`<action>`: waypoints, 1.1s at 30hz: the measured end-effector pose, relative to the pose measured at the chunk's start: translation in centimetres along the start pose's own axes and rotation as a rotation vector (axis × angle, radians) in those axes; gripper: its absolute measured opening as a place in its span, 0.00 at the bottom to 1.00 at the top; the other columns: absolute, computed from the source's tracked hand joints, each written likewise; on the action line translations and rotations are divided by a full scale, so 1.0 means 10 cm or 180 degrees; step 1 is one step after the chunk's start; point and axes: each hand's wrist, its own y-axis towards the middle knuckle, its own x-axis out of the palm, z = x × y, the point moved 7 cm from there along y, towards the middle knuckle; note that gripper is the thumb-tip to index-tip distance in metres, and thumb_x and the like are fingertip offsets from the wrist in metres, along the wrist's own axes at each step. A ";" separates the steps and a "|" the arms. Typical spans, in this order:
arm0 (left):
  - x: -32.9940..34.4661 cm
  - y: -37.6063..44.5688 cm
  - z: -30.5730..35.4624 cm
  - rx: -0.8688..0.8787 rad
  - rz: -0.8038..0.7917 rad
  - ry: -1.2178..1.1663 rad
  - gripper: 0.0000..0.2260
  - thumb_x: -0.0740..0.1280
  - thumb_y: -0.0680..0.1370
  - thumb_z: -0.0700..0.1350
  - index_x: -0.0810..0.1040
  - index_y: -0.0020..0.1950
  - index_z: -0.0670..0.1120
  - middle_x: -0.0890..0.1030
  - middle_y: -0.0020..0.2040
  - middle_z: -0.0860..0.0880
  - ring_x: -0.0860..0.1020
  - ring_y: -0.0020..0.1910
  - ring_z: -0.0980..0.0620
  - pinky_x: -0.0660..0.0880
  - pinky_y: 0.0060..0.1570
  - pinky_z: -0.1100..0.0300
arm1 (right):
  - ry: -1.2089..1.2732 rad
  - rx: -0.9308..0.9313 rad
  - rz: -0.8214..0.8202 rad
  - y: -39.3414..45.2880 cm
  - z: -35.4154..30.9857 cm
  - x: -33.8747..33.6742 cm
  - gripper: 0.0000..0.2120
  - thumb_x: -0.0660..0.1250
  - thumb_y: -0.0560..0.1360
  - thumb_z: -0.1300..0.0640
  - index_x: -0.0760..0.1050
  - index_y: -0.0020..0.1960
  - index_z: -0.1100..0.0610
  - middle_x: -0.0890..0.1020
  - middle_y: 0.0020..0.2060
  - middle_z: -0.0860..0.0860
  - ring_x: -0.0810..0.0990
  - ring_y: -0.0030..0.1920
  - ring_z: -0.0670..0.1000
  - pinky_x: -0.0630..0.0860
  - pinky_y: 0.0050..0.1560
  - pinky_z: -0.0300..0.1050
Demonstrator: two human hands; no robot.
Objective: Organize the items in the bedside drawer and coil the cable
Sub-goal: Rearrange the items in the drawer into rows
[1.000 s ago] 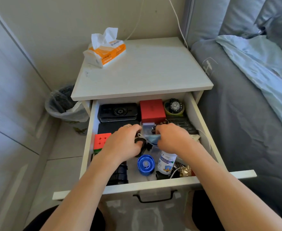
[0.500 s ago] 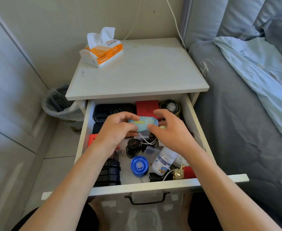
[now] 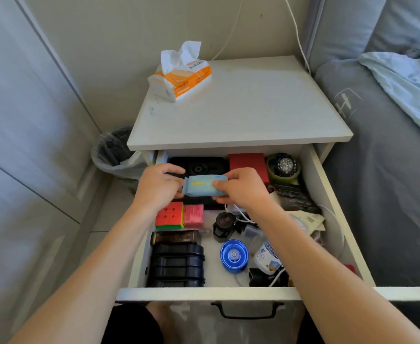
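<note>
The bedside drawer (image 3: 338, 219) is pulled out and full of items. A small blue packet (image 3: 201, 185) with yellow print is held above the drawer's back part. My left hand (image 3: 158, 187) grips its left end and my right hand (image 3: 241, 188) pinches its right end. Below lie a colour cube (image 3: 169, 216), a pink box (image 3: 193, 216), a black ridged case (image 3: 178, 265), a blue round cap (image 3: 234, 255), a white bottle (image 3: 267, 259) and a white cable (image 3: 243, 218) running under my right wrist. A red box (image 3: 247, 163) and a watch (image 3: 283, 166) sit at the back.
A tissue pack (image 3: 182, 76) lies on the nightstand top (image 3: 241, 115). A lined waste bin (image 3: 115, 155) stands left of the nightstand. A grey bed (image 3: 382, 170) borders the right side. A white wire (image 3: 299, 38) runs up the wall.
Both hands lifted the blue packet out of the drawer's middle and carried it up toward the back. The cube and pink box beneath are now uncovered.
</note>
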 end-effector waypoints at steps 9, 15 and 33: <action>-0.27 0.15 -0.13 0.0212 0.0442 0.0618 0.10 0.67 0.76 0.38 0.83 0.47 0.52 0.85 0.43 0.51 0.84 0.44 0.51 0.82 0.48 0.51 | -0.0554 0.0208 0.0072 0.39 0.04 0.51 0.11 0.74 0.74 0.58 0.75 0.47 0.63 0.83 0.43 0.60 0.86 0.37 0.57 0.84 0.41 0.51; -0.33 0.15 -0.13 0.0377 0.0391 0.0693 0.11 0.66 0.77 0.38 0.81 0.45 0.55 0.84 0.43 0.54 0.83 0.45 0.53 0.81 0.47 0.53 | -0.2474 -0.0297 0.0363 0.36 -0.06 0.64 0.19 0.71 0.73 0.45 0.66 0.37 0.55 0.76 0.36 0.51 0.78 0.36 0.53 0.70 0.32 0.43; 0.70 -0.45 0.13 0.1391 -0.1410 0.1939 0.11 0.71 0.74 0.46 0.81 0.56 0.54 0.81 0.48 0.55 0.79 0.47 0.54 0.78 0.51 0.53 | -0.3940 -0.0409 -0.0645 -0.39 0.26 -0.29 0.11 0.66 0.74 0.56 0.82 0.54 0.50 0.83 0.50 0.51 0.81 0.50 0.53 0.81 0.51 0.51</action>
